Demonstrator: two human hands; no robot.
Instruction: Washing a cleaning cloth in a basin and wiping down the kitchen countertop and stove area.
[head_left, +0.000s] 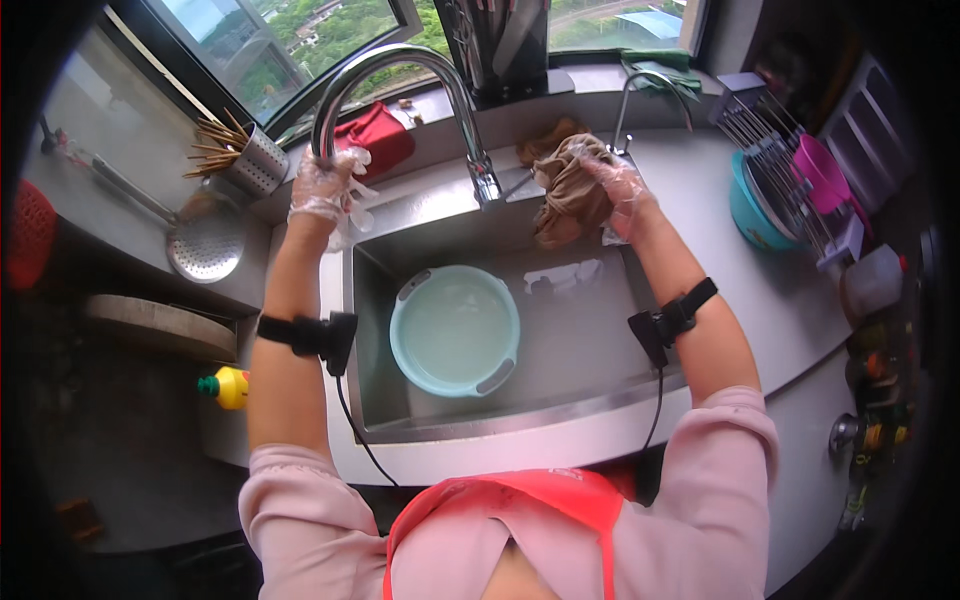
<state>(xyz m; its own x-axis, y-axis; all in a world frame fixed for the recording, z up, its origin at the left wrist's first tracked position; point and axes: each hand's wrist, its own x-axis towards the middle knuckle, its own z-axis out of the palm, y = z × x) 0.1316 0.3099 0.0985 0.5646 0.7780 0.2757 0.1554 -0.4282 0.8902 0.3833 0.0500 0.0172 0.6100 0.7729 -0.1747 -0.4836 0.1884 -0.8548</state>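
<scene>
My left hand (324, 187), in a clear plastic glove, is raised at the base of the chrome gooseneck faucet (400, 56); its fingers partly hide the pipe, and whether they grip it I cannot tell. My right hand (619, 187), also gloved, holds a bunched brown cloth (570, 187) over the back right edge of the steel sink (577, 337). In the left part of the sink stands a light blue plastic basin (455, 330) with water in it. The faucet's spout points down behind the basin.
A red cloth (382, 139) lies behind the faucet. A steel holder with chopsticks (255, 159) and a skimmer (206, 244) are at the left. A small thin faucet (652, 79) rises behind my right hand. A metal rack (780, 157) with basins stands at the right.
</scene>
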